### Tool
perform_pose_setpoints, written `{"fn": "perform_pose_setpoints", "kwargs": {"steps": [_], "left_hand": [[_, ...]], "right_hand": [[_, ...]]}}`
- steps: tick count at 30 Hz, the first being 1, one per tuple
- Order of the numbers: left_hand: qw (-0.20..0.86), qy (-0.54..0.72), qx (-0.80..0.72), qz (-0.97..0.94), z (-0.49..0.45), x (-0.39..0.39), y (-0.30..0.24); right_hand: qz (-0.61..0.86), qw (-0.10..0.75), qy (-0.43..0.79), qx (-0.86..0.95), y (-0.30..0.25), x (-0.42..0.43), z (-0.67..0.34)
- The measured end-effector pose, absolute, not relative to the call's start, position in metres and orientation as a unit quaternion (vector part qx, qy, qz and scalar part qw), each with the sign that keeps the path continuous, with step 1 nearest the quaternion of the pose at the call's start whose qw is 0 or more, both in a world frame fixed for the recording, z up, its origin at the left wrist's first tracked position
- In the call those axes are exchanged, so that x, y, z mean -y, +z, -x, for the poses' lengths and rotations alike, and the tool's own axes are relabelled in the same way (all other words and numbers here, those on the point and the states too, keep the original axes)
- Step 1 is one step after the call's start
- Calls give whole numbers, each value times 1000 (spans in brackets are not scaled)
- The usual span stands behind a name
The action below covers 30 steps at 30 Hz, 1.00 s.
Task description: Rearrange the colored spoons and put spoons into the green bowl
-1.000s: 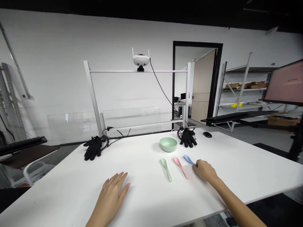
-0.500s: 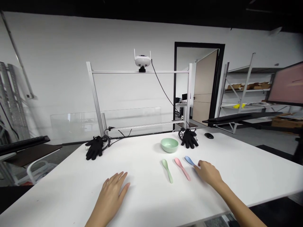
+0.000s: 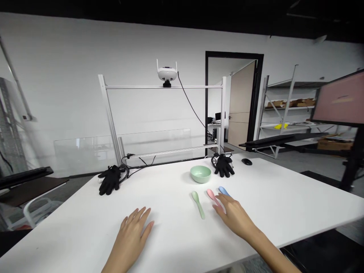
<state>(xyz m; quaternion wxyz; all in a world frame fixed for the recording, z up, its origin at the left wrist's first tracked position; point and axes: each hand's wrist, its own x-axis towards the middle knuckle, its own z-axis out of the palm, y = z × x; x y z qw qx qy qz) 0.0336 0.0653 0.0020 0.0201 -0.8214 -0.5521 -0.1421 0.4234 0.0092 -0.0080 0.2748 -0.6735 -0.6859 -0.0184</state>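
The right hand (image 3: 235, 217) reaches across the tabletop (image 3: 167, 237) to the pink spoon (image 3: 211, 194), thumb on the near left side of its handle and fingers on the far right side. The grip is parted, and a stretch of pink handle shows between thumb and fingers; whether the skin touches the spoon, I cannot tell. The left hand (image 3: 131, 233) is loose and flat, fingers spread, palm down at or just over the tabletop, holding nothing and well apart from the spoons.

All 3 spoons lie on the tabletop, scoop ends pointing away from the person. The green spoon (image 3: 198, 204) is at the left, fully in view. The pink spoon is in the middle, partly covered by the right hand. The blue spoon (image 3: 223, 190) is at the right, with only its scoop end showing and the rest hidden behind the hand. The green bowl (image 3: 200, 179) stands upright beyond them, apart from all 3, and no spoon shows inside it.

As to progress, I judge the spoons to be already set out in a loose row, not quite parallel. The pink spoon seems to be the 1 being dealt with, and it is not yet raised. How much remains is unclear. Just beside the bowl, on its right, lies a black glove (image 3: 224, 166).
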Motion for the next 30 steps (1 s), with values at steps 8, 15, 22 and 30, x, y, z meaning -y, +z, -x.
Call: {"fn": "perform_pose_setpoints", "kwargs": {"steps": [8,15,22,30], "left_hand": [[25,-151,551,820,-29,-68,-5],[26,-159,551,819,-29,-67,-6],[17,-149,551,821,-30,-65,-2],[20,-163,549,820,-27,-67,-9]], "right_hand": [[664,258,-38,701,-22,-12,-422],[698,218,-45,680,-18,-21,-428],[767,144,-59,623,-13,-50,-432],[796,60,9,602,-29,-70,-442]]}}
